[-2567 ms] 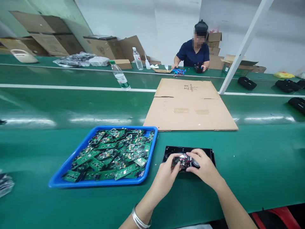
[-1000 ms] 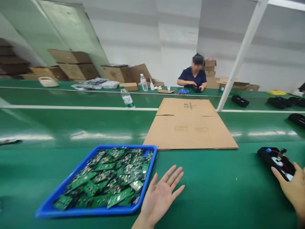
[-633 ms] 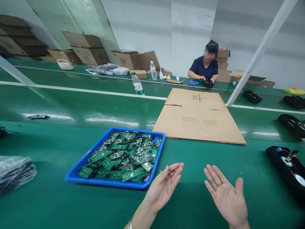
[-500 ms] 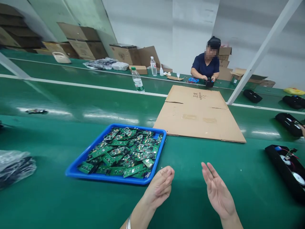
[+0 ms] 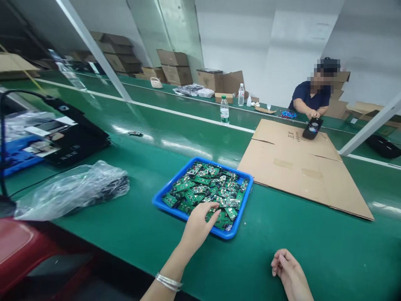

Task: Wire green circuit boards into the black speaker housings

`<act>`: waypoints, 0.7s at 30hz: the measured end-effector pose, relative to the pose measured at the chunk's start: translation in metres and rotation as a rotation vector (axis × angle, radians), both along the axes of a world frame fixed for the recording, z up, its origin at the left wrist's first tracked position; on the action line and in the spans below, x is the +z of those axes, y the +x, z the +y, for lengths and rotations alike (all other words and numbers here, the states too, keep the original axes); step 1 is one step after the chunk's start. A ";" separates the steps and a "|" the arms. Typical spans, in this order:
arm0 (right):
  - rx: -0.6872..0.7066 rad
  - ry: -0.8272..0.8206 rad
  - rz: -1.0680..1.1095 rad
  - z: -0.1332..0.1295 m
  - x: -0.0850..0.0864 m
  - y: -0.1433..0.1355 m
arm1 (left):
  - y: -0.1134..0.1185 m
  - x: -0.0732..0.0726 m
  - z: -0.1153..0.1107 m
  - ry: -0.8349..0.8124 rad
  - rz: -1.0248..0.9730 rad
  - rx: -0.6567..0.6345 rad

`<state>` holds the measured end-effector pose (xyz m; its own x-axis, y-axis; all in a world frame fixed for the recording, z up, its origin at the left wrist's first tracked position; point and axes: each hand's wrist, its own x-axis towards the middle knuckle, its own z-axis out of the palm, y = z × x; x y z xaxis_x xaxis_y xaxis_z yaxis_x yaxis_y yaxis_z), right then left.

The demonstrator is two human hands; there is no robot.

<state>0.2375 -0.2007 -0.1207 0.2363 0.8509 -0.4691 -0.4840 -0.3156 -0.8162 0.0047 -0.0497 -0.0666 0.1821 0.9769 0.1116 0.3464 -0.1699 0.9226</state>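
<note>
My left hand point(image 5: 198, 221) is over the near edge of a blue tray point(image 5: 158, 201). Its fingers curve down toward a heap of green circuit boards point(image 5: 200, 181), with a gap between thumb and fingertips and no board visibly held. Whether the fingertips touch the boards I cannot tell. Lower right, my right hand point(image 5: 290, 269) rests loosely curled at the green tabletop point(image 5: 250, 259), thumb against the fingers, with nothing seen in it.
A flattened cardboard sheet point(image 5: 297, 171) lies right of the tray; a plastic bag point(image 5: 78, 188) lies left. Beyond stands a water bottle point(image 5: 224, 110). Across the bench a co-worker point(image 5: 311, 94) holds a black speaker-like case point(image 5: 312, 128). A red chair point(image 5: 21, 246) is at lower left.
The view has swung left. My left hand has moved over the tray and its pinched fingers have parted. My right hand has curled from flat. The co-worker has raised the black case.
</note>
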 end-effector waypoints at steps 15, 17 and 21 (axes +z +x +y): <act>0.260 0.074 -1.325 0.086 0.037 0.079 | -0.003 -0.033 0.041 0.374 0.416 -0.216; 0.164 0.010 -1.464 0.122 0.058 0.111 | -0.008 -0.029 0.036 0.361 0.392 -0.177; 0.123 -0.173 -1.637 0.180 0.085 0.153 | -0.015 -0.016 0.014 0.102 0.245 -0.029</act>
